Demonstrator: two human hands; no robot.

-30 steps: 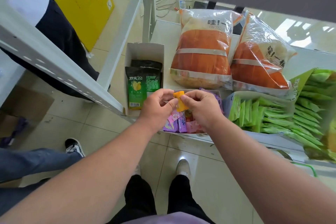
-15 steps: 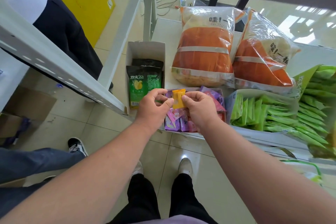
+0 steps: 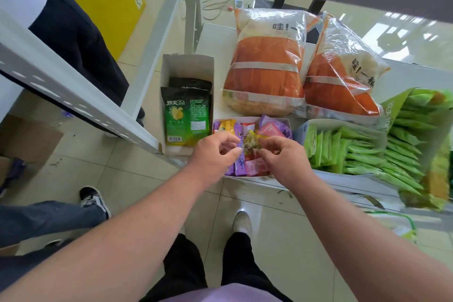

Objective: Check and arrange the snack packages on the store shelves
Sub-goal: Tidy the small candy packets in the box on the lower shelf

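My left hand point(image 3: 215, 152) and right hand point(image 3: 282, 157) pinch a yellow-green packet point(image 3: 252, 143) over the candy box point(image 3: 288, 121).

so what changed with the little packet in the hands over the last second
The orange packet both hands pinched is gone from them; an orange one now lies at the box's far left. The left hand and right hand now pinch a greenish-yellow packet over the mixed snack box. The other packages stayed put.
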